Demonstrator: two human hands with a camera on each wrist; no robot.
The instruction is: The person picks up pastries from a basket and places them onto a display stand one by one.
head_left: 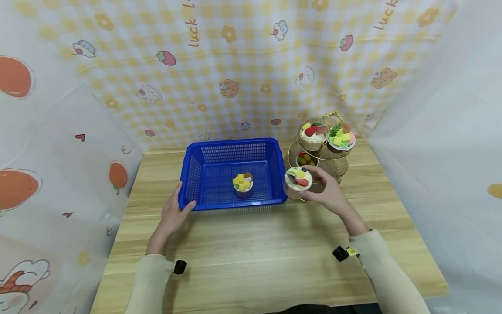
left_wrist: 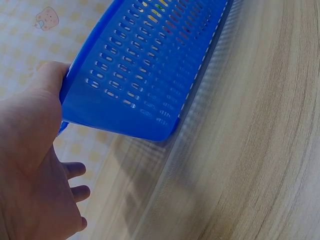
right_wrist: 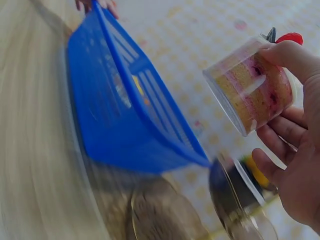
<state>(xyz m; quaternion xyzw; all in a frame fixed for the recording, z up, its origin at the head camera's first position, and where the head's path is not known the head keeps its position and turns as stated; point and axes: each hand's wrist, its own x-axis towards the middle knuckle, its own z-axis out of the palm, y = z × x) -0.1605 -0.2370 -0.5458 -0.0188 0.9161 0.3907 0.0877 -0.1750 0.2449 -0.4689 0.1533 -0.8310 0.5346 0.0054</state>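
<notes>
My right hand [head_left: 327,189] grips a small layered cake in a clear cup [head_left: 298,182], topped with cream, a strawberry piece and yellow fruit. In the right wrist view its pink and sponge layers [right_wrist: 255,87] show between thumb and fingers. The cup is just right of a blue plastic basket [head_left: 231,205], in front of a tiered stand. At the basket's front left corner, my left hand [head_left: 174,211] holds the rim, thumb over the edge and fingers along the outside. Inside the basket stands one dessert cup [head_left: 243,185] with yellow cubes on top.
The gold-trimmed tiered stand [head_left: 338,168] is at the back right, close to the basket. Its upper tier bears a strawberry cup [head_left: 313,138] and a green-and-yellow topped cup [head_left: 340,140]; a fruit-topped cup [head_left: 306,160] sits lower. A patterned curtain [head_left: 251,87] hangs behind the wooden table [head_left: 251,261].
</notes>
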